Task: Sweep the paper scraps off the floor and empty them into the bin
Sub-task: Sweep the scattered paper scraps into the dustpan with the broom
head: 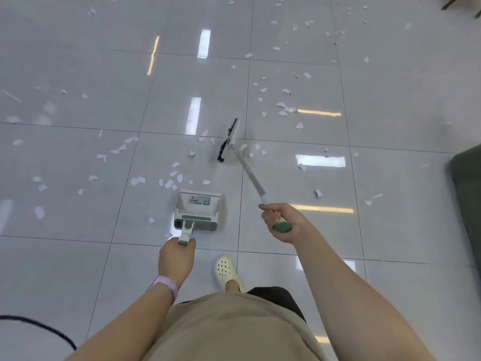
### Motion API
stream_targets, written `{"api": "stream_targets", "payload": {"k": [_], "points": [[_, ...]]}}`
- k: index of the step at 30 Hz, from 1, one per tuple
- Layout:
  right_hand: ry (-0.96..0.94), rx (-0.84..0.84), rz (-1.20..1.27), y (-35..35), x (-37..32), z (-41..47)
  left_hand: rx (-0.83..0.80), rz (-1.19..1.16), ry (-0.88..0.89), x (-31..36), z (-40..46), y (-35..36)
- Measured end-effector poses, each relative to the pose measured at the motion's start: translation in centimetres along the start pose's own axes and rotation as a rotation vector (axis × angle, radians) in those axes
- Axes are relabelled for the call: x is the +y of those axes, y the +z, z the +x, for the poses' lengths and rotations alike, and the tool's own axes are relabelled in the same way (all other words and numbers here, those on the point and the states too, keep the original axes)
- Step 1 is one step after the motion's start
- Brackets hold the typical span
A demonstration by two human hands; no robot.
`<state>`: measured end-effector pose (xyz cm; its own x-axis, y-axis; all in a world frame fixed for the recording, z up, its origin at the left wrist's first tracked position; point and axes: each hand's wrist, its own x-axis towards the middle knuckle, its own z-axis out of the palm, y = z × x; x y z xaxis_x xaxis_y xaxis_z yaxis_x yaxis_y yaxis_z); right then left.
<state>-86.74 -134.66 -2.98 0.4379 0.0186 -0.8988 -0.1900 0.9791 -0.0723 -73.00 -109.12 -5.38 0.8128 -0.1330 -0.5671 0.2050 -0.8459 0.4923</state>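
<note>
A person stands on a glossy pale-grey tiled floor [78, 256] strewn with torn white paper scraps [170, 182], a broom in one hand and a dustpan in the other. The right hand [282, 222] has its grip curled round the green-capped end of a long white-and-silver broom handle [250, 175], whose white head with black bristles [228, 140] sits on the floor ahead, scraps lying on both sides of it. The left hand [177, 256], a lilac band [166, 285] on its wrist, has its grip closed on the short green-tipped stem of a white plastic dustpan with green trim [197, 212], set on the tile with its mouth facing a cluster of scraps just beyond its lip. More scraps spread well away to the left and upper right. A cream perforated clog [226, 269] shows below the dustpan, a black cable [39, 327] curves at lower left, and a dark green upholstered edge [468, 194] intrudes at right.
</note>
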Motion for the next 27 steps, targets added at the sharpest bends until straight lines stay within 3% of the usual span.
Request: {"api": "stream_targets", "payload": {"k": [9,15,20,24,27], "points": [[-0.267,0.262,0.29,5.7,-1.2,-6.1,-0.061,-0.025,0.03,3.7,2.1,0.7],[-0.438,0.405,0.409,-0.1,-2.9,-9.1,-0.152,0.044,0.141,6.6,1.5,3.9],[-0.443,0.385,0.607,-8.9,-6.8,-10.9,-0.222,0.095,0.212,9.5,0.4,7.4],[-0.394,0.583,0.366,-14.3,-10.4,-10.9,-0.241,0.132,0.222,12.0,-0.8,10.5],[-0.371,0.573,0.119,-15.7,-12.5,-9.4,-0.252,0.145,0.228,14.1,-2.0,12.7]]}}
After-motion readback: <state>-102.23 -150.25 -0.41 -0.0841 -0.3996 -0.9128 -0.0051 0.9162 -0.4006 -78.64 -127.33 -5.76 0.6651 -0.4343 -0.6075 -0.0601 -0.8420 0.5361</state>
